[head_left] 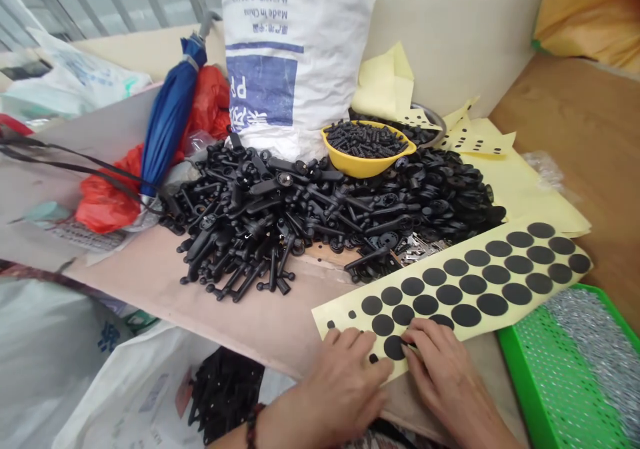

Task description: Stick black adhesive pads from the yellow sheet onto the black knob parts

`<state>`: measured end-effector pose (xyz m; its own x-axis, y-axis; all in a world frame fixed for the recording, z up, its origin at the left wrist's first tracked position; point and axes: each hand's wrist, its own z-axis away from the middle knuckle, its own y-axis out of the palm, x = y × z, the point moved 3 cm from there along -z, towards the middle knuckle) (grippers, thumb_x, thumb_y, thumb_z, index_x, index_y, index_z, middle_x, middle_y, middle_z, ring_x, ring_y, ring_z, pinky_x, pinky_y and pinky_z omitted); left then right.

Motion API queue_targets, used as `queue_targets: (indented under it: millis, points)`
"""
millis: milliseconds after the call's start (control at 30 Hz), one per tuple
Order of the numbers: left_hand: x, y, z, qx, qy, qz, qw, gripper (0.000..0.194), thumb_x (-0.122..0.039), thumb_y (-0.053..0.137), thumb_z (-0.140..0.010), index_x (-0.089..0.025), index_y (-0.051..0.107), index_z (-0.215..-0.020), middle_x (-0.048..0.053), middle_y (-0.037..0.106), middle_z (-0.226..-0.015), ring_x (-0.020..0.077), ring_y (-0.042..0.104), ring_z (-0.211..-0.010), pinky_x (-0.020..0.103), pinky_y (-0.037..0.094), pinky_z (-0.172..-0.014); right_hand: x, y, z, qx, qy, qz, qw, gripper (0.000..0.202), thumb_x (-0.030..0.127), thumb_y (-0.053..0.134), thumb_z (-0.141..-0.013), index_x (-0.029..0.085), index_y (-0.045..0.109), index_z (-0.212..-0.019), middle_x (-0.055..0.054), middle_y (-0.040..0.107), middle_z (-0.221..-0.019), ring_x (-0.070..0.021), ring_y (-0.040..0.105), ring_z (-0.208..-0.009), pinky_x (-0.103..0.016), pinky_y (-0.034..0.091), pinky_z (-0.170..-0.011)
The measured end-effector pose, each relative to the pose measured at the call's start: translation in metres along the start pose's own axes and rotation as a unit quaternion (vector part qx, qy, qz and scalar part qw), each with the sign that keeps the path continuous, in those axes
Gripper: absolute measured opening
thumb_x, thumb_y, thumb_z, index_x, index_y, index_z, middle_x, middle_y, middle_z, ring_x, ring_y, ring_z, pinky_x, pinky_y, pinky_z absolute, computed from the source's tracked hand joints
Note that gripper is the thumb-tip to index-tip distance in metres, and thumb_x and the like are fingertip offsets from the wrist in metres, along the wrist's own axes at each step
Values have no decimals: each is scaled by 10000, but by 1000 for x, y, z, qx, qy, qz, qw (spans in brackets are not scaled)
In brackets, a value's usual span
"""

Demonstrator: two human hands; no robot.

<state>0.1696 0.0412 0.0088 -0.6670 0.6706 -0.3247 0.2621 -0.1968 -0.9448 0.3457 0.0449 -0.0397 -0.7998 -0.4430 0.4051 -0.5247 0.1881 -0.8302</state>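
Observation:
A pale yellow sheet (pixel 350 302) carries rows of black round stickers and lies slanted along the table's front edge. My left hand (pixel 345 376) rests on the sheet's left end, its bent fingers pressing the paper beside small black dots. At the lower edge of the sheet, my right hand (pixel 445 369) has its thumb and fingertips pinched at the right side of a black round sticker (pixel 395 348). Whether that sticker's edge is lifted is hidden by the fingers.
Black plastic parts (pixel 250 216) are heaped behind the sheet, with a yellow bowl (pixel 363 164) of black screws and a white sack (pixel 305 49). A green basket (pixel 525 382) of small metal pieces stands right. A blue umbrella (pixel 170 116) leans left; an open bag (pixel 130 389) sits below.

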Motion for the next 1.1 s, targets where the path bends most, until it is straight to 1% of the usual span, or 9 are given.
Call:
queue_targets:
  millis: [100,200,267,400,567,700,833,933,1100]
  points:
    - [-8,13,-18,3,17,-59,998,217,-347,475,-938,-189,568,-1053,79,567,-1066,246,510,-925,395,439,-774,-2,-4,0,2,9,-40,999,115,147,464,-899,221,546,-865,-87,614,-901,-257,592,-820,-403,497,-708]
    - [-7,15,-19,-8,11,-82,997,201,-341,464,-949,-187,550,-1046,69,544,-1048,230,490,-911,387,400,-777,-4,-7,-1,-3,15,-63,998,104,161,469,-908,232,543,-925,-86,612,-946,-255,604,-890,-380,512,-737]
    - [-6,15,-18,-10,8,-89,996,202,-340,467,-947,-187,540,-1055,62,537,-1033,224,484,-903,383,385,-778,-4,-7,-1,-7,13,-47,999,114,163,473,-906,225,556,-954,-100,614,-975,-265,601,-895,-396,511,-747]
    - [-7,17,-18,-12,12,-94,995,212,-345,453,-947,-182,526,-1060,64,533,-1029,229,481,-897,391,375,-764,-2,-3,-4,7,14,-25,1000,128,144,461,-888,218,558,-848,-104,616,-923,-262,582,-813,-422,500,-706]
    - [-6,19,-18,-12,20,-93,995,199,-321,431,-951,-178,526,-1052,64,533,-1041,233,478,-886,408,378,-754,-1,-7,-10,47,31,-83,995,180,143,470,-874,237,506,-726,-61,610,-832,-232,589,-761,-378,505,-665]
    - [-5,17,-17,-16,29,-105,994,243,-334,430,-955,-172,520,-1113,71,529,-1091,231,482,-902,404,385,-755,-4,-12,-7,42,53,-133,989,134,173,487,-890,242,561,-803,-54,618,-887,-222,628,-831,-339,528,-703]
    - [-4,16,-17,-21,33,-114,993,271,-347,405,-968,-175,516,-1144,68,527,-1114,228,484,-911,406,387,-773,-9,-11,-1,9,59,-114,992,97,191,493,-893,239,571,-925,-80,609,-993,-237,642,-919,-353,535,-756]
    - [-4,16,-17,-19,31,-119,992,301,-370,392,-973,-177,506,-1174,68,515,-1157,232,478,-934,420,387,-795,-11,-9,-1,11,66,-98,993,102,192,491,-901,236,556,-965,-93,591,-1030,-246,629,-944,-375,535,-771]
    - [-4,19,-17,-15,26,-113,993,270,-367,402,-966,-176,514,-1123,63,523,-1105,234,473,-919,415,384,-771,-5,-7,-6,22,39,-89,995,134,151,479,-886,238,538,-803,-72,594,-909,-240,604,-839,-383,524,-706]
